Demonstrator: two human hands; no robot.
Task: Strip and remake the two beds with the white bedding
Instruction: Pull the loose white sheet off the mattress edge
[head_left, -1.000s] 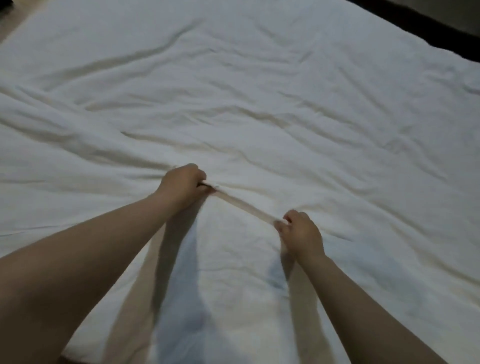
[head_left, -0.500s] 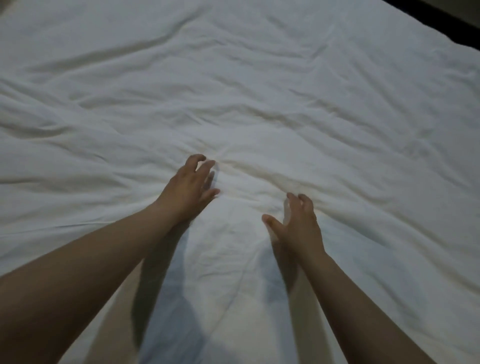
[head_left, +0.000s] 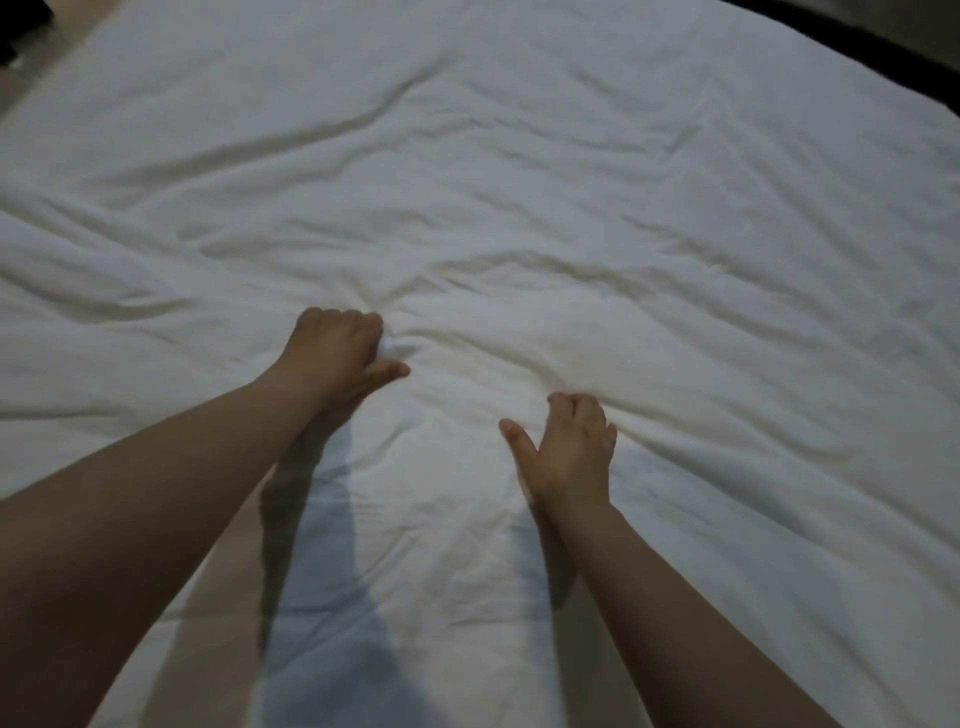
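A white duvet (head_left: 519, 182) lies spread and wrinkled over the whole bed. My left hand (head_left: 337, 358) is near the middle of it, fingers curled into a bunch of the white fabric, thumb stretched out to the right. My right hand (head_left: 569, 447) is lower and to the right, fingers curled into the duvet where creases gather, thumb pointing up and left. Both bare forearms reach in from the bottom of the view and cast shadows on the cloth.
A dark strip (head_left: 857, 47) runs along the bed's far right edge. A beige floor patch (head_left: 31, 83) and a dark object (head_left: 15, 31) show at the top left corner.
A second ago both hands pinched a taut fold between them. They let it go, spread their fingers, moved a little forward, and now curl into the duvet again.
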